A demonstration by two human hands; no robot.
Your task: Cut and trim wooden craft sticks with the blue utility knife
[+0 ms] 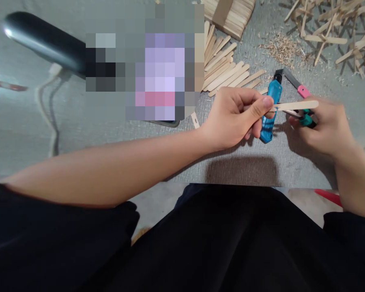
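Between the thumb and fingers of my left hand [237, 115] is a wooden stick [298, 106], which points right. My right hand [325, 125] is closed round a small tool with green and black handles [306, 119]; its metal jaws lie just under the stick near my left fingertips. Whether the jaws touch the stick I cannot tell. A blue cutter [271, 95] lies on the table, partly behind my left fingers. A pink-handled blade [303, 91] extends from near the cutter's top to my right hand.
Loose sticks [228, 75] fan out beyond my left hand, below a banded bundle [228, 16]. Wood shavings [281, 48] and joined stick pieces [331, 38] lie at the back right. A dark rounded device [45, 42] with a cable [41, 101] is at left, beside a pixelated area.
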